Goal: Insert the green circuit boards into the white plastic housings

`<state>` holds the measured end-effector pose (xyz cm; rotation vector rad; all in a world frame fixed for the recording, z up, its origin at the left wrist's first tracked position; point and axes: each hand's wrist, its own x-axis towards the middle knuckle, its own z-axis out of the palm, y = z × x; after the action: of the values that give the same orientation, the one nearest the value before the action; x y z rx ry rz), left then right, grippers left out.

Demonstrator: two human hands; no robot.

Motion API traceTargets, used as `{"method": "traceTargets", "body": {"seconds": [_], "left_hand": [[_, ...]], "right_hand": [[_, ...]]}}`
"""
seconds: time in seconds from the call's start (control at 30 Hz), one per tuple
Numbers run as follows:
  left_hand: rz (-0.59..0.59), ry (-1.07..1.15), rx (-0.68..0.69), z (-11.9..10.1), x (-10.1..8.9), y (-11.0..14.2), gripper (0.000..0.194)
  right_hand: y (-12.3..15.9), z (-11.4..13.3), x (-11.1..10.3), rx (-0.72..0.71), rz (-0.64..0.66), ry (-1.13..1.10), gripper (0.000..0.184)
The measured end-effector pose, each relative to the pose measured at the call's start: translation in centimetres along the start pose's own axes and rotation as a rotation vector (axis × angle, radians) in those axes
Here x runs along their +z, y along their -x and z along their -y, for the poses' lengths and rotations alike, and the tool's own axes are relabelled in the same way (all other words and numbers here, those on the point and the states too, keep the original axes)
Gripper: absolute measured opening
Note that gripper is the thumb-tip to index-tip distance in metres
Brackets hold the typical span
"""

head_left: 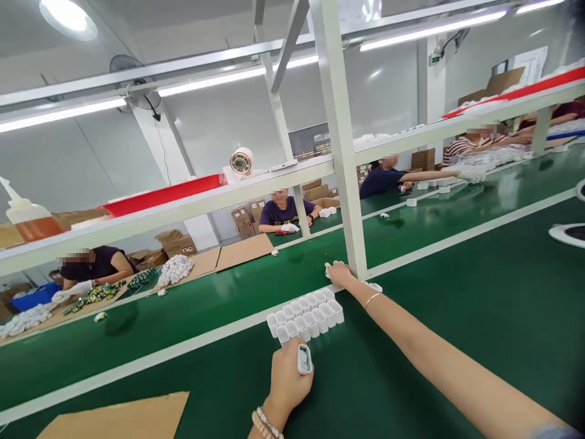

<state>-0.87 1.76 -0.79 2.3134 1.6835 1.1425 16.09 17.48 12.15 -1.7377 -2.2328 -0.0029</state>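
My left hand is closed around a small white plastic case, whose open end faces me and shows something greenish inside. Just beyond it, two rows of white open-topped plastic cases stand side by side on the green work surface. My right arm stretches far forward. At its end my right hand, beside the base of the upright post, pinches a small white part over the green belt; my fingers partly cover it. Another white piece lies by my right wrist.
A white post rises close to my right hand and carries a shelf. Cardboard lies at lower left. Across the belt, which carries scattered small parts, several people work beside white piles. A white round-ended object sits at right.
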Motion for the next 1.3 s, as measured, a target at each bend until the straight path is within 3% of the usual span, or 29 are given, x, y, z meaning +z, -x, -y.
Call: {"method": "traceTargets", "body": {"seconds": [0.1,0.23,0.37,0.47,0.57,0.73,0.8,0.9,1.17,1.3], "left_hand": [[-0.04,0.088,-0.042,0.0,-0.2,0.3,0.012],[-0.098,0.146,-0.099,-0.2,-0.9,0.5,0.006],[-0.118,0.178,-0.101,-0.6,-1.2,0.4,0.01],[-0.12,0.206,-0.096,-0.9,-1.1,0.4,0.01],[-0.115,0.218,-0.104,-1.0,-1.1,0.6,0.009],[-0.098,0.212,-0.118,-1.1,-1.2,0.5,0.006],[-0.075,0.221,-0.109,-1.3,-1.0,0.4,0.004],[-0.037,0.243,-0.1,-1.5,-0.7,0.5,0.008],[0.034,0.259,-0.164,-2.1,-0.3,1.1,0.022],[0.073,0.374,-0.15,-3.5,0.8,1.3,0.059]], "right_hand": [[-1.7,-2.2,0.2,-0.049,0.088,0.011,0.032],[-2.1,-2.9,0.0,-0.145,0.106,-0.037,0.031],[3.2,-3.6,1.2,-0.314,0.068,-0.1,0.037],[9.2,-3.7,4.0,-0.584,-0.017,-0.125,0.036],[13.2,-3.2,6.5,-0.657,-0.011,-0.126,0.036],[14.8,-2.1,7.0,-0.76,-0.086,-0.086,0.056],[15.0,-1.8,6.6,-0.855,-0.147,-0.115,0.056],[15.6,-1.4,6.4,-0.97,-0.137,-0.203,0.052],[16.7,-1.0,6.4,-0.94,-0.049,-0.367,0.047],[16.9,-1.1,7.2,-0.724,0.017,-0.616,0.048]]}}
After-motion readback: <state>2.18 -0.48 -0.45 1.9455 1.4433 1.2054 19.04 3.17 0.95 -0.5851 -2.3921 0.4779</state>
